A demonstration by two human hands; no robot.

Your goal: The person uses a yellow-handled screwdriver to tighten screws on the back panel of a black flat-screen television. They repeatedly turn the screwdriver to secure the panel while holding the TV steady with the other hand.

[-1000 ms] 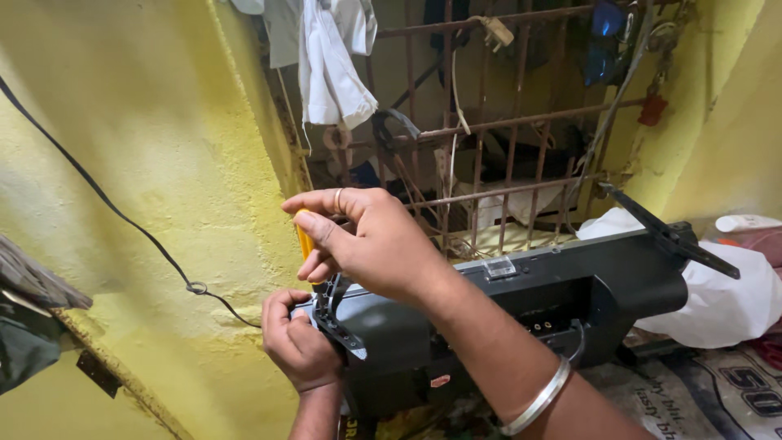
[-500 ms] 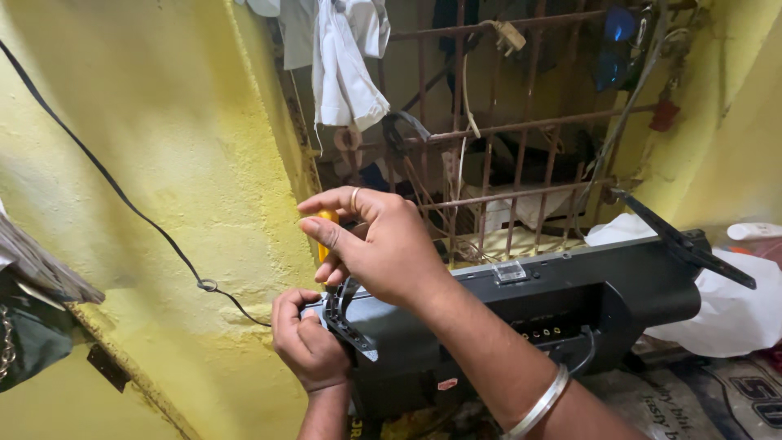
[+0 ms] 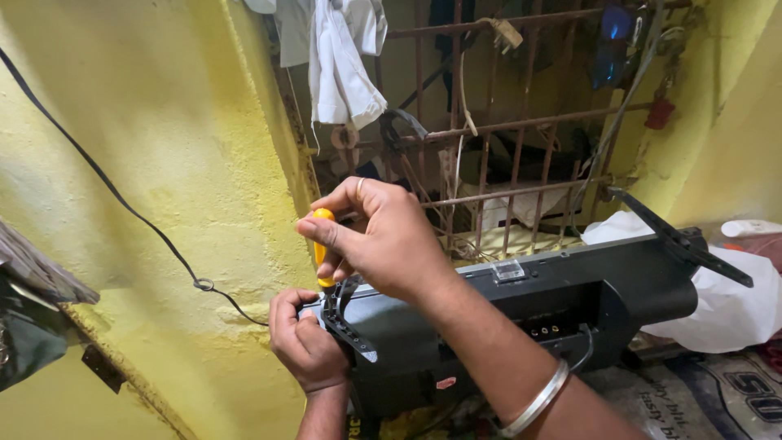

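The right hand [image 3: 383,236] grips a yellow-handled screwdriver [image 3: 322,244] upright over the left end of the dark casing [image 3: 521,314]. The left hand [image 3: 305,342] clasps that end's corner, close beside the yellow wall [image 3: 163,163]; a rusty window grille [image 3: 505,122] stands just behind the casing.

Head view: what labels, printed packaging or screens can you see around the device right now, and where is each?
Small sticker: low on the black device's rear shell, oval, reddish.
Clear tag: on the device's top edge, rectangular, pale.
Printed sack: spread under the device at lower right, grey-white with dark lettering.
No screen face in view.
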